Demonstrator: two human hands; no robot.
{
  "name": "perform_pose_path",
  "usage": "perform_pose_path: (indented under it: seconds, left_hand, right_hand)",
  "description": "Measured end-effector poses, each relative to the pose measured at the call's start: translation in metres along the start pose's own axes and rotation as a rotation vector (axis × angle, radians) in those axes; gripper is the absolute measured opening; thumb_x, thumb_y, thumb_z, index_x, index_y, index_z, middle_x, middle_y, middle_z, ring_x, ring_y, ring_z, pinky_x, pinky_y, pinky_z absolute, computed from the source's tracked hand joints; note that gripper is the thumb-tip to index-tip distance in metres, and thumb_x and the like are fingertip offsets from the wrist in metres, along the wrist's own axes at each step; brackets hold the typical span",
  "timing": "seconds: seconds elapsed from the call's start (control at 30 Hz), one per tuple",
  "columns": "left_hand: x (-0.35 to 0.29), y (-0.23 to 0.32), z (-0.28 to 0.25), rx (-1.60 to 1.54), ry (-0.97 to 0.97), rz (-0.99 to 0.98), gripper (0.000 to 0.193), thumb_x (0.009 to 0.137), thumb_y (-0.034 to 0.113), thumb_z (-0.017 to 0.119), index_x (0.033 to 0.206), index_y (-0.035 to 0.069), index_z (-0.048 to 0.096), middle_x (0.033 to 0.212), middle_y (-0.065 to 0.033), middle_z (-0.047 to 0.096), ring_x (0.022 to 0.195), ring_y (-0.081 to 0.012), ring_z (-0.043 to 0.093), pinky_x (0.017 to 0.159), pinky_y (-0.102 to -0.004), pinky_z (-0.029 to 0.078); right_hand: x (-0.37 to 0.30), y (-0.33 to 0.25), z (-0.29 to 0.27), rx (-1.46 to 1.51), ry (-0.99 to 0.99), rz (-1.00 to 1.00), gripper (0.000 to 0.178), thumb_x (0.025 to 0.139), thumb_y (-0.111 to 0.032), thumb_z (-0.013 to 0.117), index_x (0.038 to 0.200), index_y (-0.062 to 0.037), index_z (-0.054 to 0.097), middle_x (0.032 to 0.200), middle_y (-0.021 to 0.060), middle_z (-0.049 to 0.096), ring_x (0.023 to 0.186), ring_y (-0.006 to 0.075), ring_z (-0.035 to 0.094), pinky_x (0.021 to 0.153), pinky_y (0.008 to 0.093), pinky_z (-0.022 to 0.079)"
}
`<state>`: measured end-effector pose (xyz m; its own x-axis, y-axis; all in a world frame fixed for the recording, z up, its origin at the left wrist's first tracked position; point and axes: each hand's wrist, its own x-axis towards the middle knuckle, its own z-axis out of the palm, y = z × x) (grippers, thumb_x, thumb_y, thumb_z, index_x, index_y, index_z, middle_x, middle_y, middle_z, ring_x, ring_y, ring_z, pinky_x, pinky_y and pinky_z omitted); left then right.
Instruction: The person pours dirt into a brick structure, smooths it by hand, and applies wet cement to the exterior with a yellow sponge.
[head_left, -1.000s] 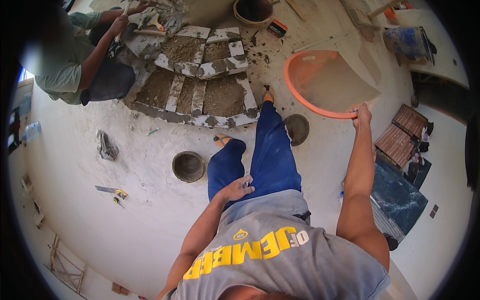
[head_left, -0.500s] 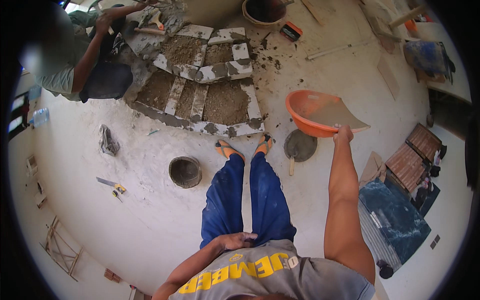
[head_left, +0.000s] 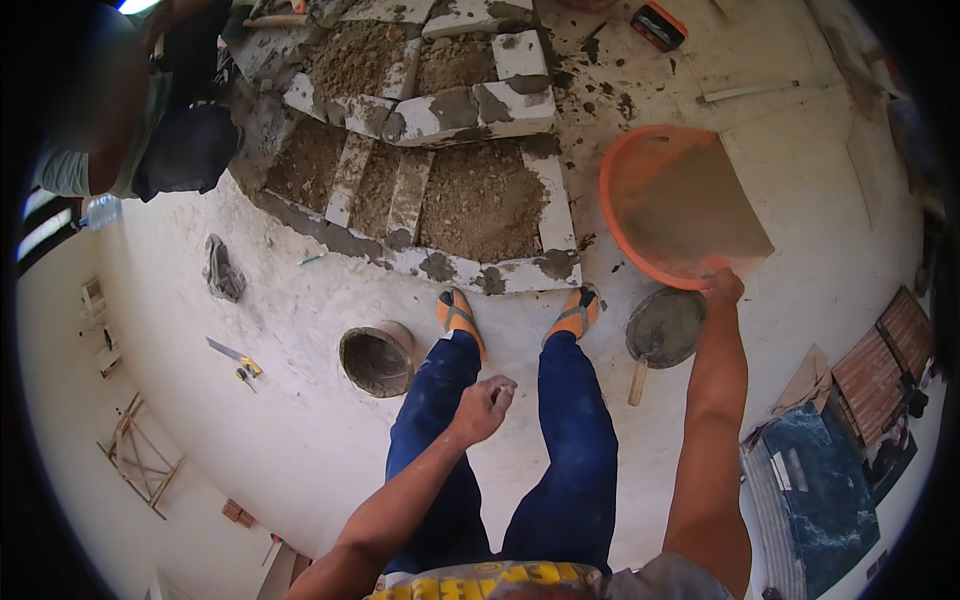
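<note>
My right hand (head_left: pixel 722 287) grips the near rim of a large orange basin (head_left: pixel 625 225), whose right side ends in a straight, cut-looking edge and whose inside is coated grey-brown. In front of my legs hangs my left hand (head_left: pixel 483 408), its dusty fingers curled closed with nothing visible in them. Close below the basin, a round, mortar-grey pan (head_left: pixel 668 325) lies on the floor, with a wooden handle (head_left: pixel 637 383) beside it. A mortar-caked bucket (head_left: pixel 398 338) stands left of my feet.
Ahead of my feet are low white-block walls (head_left: pixel 520 275) filled with soil. A person (head_left: pixel 185 150) crouches at the far left. A handsaw (head_left: pixel 232 355) and a grey cloth (head_left: pixel 222 268) lie at left; dark marble-look panels (head_left: pixel 820 500) lie at right.
My left hand has lifted from my waist and moved forward. The basin has shifted right and shows more of its inside, still in my right hand. The whole view has shifted, and my legs stand wider apart.
</note>
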<state>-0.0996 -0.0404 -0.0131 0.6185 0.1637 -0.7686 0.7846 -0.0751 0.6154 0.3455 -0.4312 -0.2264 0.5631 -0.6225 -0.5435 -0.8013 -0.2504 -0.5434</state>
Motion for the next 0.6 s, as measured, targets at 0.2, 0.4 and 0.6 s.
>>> perform_pose_path:
  seconds: [0.2, 0.4, 0.6]
  left_hand:
    - [0.021, -0.067, -0.036, 0.002, 0.216, -0.194, 0.023, 0.097, 0.012, 0.061, 0.109, 0.000, 0.075, 0.083, -0.0199, 0.073, 0.076, -0.0327, 0.073, 0.078, -0.0436, 0.058]
    - [0.102, -0.060, -0.019, 0.179, -0.035, -0.007, 0.024, 0.090, 0.011, 0.063, 0.106, -0.002, 0.075, 0.103, -0.0276, 0.076, 0.098, -0.0443, 0.074, 0.092, -0.0533, 0.058]
    - [0.149, 0.020, -0.054, 0.330, -0.335, 0.214, 0.024, 0.088, 0.010, 0.063, 0.106, 0.003, 0.077, 0.106, -0.0245, 0.077, 0.102, -0.0451, 0.074, 0.091, -0.0532, 0.059]
  right_hand:
    - [-0.153, -0.035, 0.081, -0.612, 0.212, -0.407, 0.052, 0.092, -0.017, 0.067, 0.139, 0.0049, 0.060, 0.133, 0.0253, 0.062, 0.127, 0.0377, 0.062, 0.102, 0.0538, 0.053]
    - [-0.400, -0.131, 0.254, -0.215, -0.699, -1.407, 0.047, 0.101, -0.019, 0.067, 0.145, -0.0035, 0.059, 0.135, 0.0199, 0.062, 0.120, 0.0295, 0.066, 0.094, 0.0387, 0.058]
    - [-0.535, -0.146, 0.470, -0.321, -0.558, -1.958, 0.066, 0.104, -0.050, 0.064, 0.162, -0.0321, 0.039, 0.161, 0.0199, 0.035, 0.148, 0.0490, 0.037, 0.118, 0.0676, 0.035]
